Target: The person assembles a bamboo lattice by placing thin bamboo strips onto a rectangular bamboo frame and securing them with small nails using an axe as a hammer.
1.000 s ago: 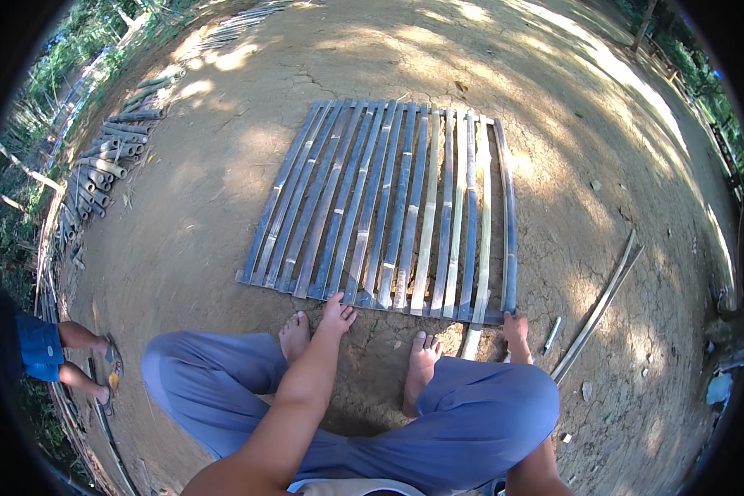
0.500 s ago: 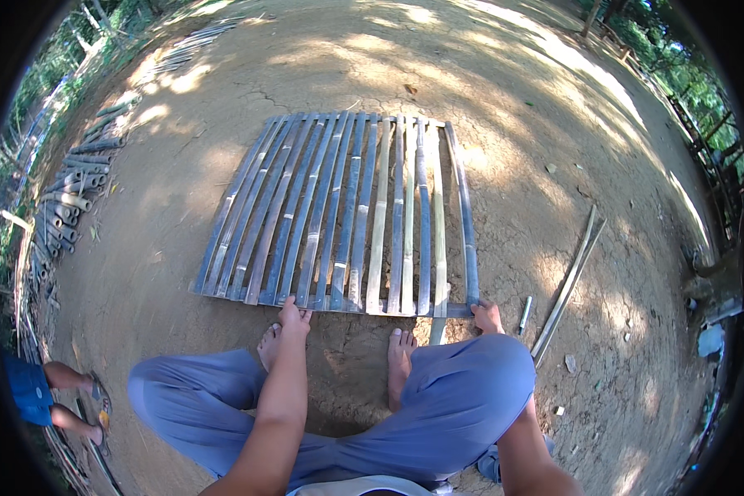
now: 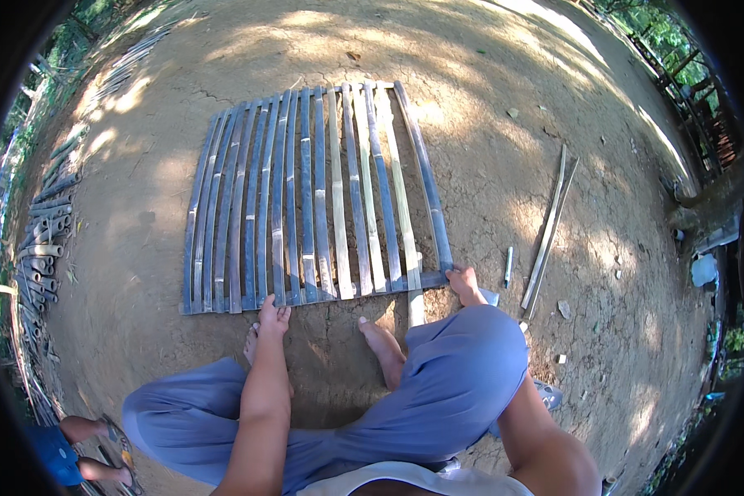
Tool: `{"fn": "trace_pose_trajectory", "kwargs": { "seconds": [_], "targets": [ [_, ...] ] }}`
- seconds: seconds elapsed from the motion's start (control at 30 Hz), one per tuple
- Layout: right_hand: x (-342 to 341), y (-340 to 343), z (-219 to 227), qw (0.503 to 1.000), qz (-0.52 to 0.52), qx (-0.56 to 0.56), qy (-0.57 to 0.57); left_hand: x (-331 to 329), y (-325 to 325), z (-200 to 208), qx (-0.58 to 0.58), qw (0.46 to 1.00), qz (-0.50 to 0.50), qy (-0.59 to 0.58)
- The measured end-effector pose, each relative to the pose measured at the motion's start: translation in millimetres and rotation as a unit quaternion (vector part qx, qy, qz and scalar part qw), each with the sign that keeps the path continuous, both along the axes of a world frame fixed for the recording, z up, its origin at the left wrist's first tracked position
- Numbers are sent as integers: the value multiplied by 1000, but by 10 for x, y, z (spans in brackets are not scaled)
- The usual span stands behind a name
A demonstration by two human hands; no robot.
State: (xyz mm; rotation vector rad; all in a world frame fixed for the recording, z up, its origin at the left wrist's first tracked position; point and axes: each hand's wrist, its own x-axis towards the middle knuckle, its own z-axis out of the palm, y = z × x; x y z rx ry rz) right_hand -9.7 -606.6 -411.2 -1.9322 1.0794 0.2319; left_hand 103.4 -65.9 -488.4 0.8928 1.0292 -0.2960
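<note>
A slatted bamboo panel [image 3: 307, 190] lies on the dirt in front of me, its long dark and pale slats fixed across a crosspiece at each end. My left hand [image 3: 274, 316] is closed on the near edge, left of the middle, fingers partly under it. At the near right corner, my right hand [image 3: 466, 286] grips the end of the outermost slat and the crosspiece. A pale flat strip [image 3: 416, 307] sticks out from beneath the near edge, between my right foot and right hand. Beside the right hand, partly behind my knee, is a small bluish object I cannot make out.
Two long thin strips [image 3: 547, 223] and a short pen-like stick [image 3: 508, 266] lie on the right. Cut bamboo tubes [image 3: 43, 250] are piled at the far left. Another person's legs [image 3: 91, 450] show at lower left. My bare feet [image 3: 382, 347] stand near the panel.
The view has turned, so the panel and ground items appear shifted left and tilted. Both hands keep their places on the panel's near edge.
</note>
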Motion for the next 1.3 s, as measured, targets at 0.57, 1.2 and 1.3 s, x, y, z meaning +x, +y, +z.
{"fn": "trace_pose_trajectory", "kwargs": {
  "seconds": [0.57,1.2,1.3],
  "targets": [
    [-1513,653,170,982,-57,-120,-132,-191,-169,304,29,997,-29,60],
    [-1403,1269,-4,840,-135,497,-168,-403,-1718,537,-65,995,-44,68],
    [-1350,1338,110,782,-180,559,-206,-369,-1692,462,-63,995,-24,69]
  ]
}}
